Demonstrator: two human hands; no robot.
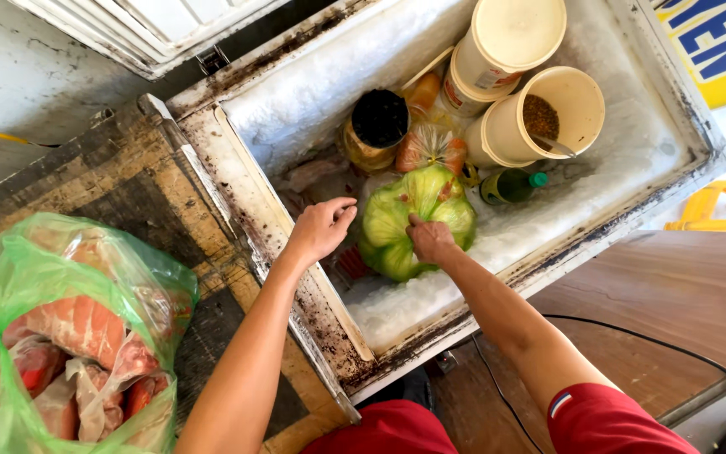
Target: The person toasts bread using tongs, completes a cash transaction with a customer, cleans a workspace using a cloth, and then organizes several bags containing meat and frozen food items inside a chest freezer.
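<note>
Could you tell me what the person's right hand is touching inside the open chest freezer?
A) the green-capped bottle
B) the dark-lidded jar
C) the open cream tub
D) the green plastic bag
D: the right hand rests on the tied green plastic bag in the chest freezer, apart from the bottle, jar and tub.

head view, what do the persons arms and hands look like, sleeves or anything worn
Both arms are bare from the hands up. The left hand and right hand wear no gloves, and no rings, watch or bracelet can be seen. A short red sleeve covers the right upper arm, with a small striped patch in white, blue and red near its hem. More red clothing shows at the bottom edge.
</note>
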